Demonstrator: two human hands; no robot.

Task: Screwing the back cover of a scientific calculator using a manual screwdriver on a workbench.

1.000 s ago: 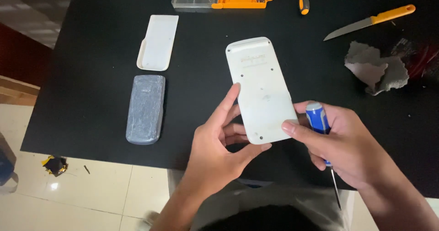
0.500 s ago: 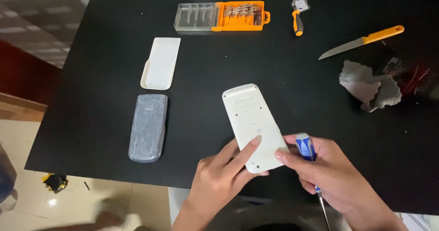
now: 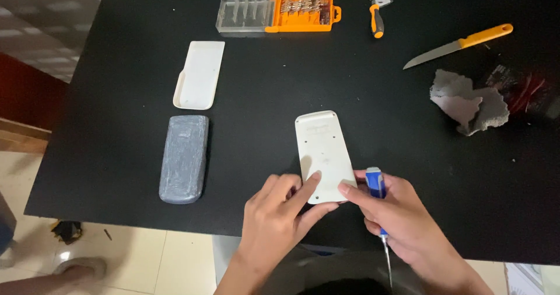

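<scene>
A white calculator body (image 3: pixel 321 149) lies back side up on the black table (image 3: pixel 116 131). My left hand (image 3: pixel 279 219) rests its fingers on the body's near end. My right hand (image 3: pixel 402 216) touches the body's near right corner with the forefinger while gripping a blue-handled screwdriver (image 3: pixel 377 190), whose shaft points down toward me. A white cover (image 3: pixel 199 74) and a grey slide case (image 3: pixel 184 158) lie to the left.
An orange and clear bit case (image 3: pixel 277 12) sits at the far edge. Beside it lie a small orange-handled tool (image 3: pixel 377 16), an orange-handled knife (image 3: pixel 461 45) and crumpled grey paper (image 3: pixel 469 102). Someone's foot (image 3: pixel 79 266) shows on the tiled floor.
The calculator body has come down from a raised, tilted hold to lie flat on the table. Both hands have drawn back toward its near end. The camera view shifted.
</scene>
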